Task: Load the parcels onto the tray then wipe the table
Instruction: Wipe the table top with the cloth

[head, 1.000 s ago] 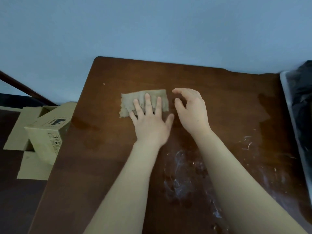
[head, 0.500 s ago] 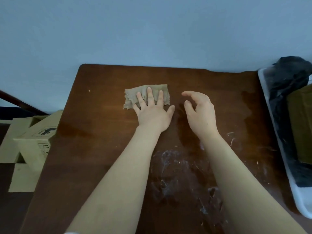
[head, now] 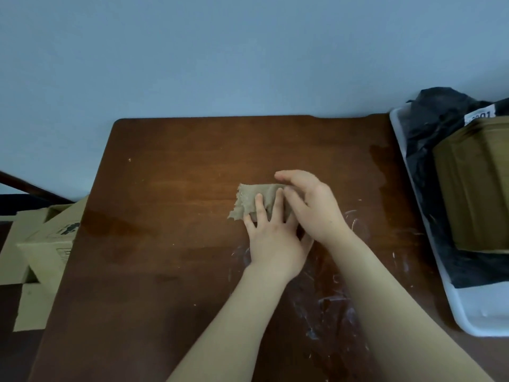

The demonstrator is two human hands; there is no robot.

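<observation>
My left hand [head: 272,238] lies flat, fingers straight and spread, pressing a small frayed beige cloth [head: 253,201] onto the brown wooden table [head: 179,271]. My right hand [head: 316,210] is right against it, curved fingers arching over the cloth's right end and over my left fingertips. I cannot tell whether it is pinching the cloth or only touching it.

White powdery smears [head: 327,301] streak the table just right of my hands and back toward my body, under my forearms. The wiping looks unfinished.

Further right, well apart from my hands, a white plastic tray [head: 473,315] holds a black-wrapped parcel [head: 432,125] and a cardboard parcel [head: 473,183]. Far to my left, below the table edge, sit some cardboard boxes [head: 46,244].

Risks, as I judge them:
- The cloth is small. Pressing with fingers alone could let it bunch or slip out, so skin rather than fabric drags through the residue.
- My forearms hover over the smears. Lowering them would spread the powder or pick it up.
- A wide stroke rightward might knock the tray or push residue against it.
- With both hands crowded on one end, the frayed left edge may fold under.
</observation>
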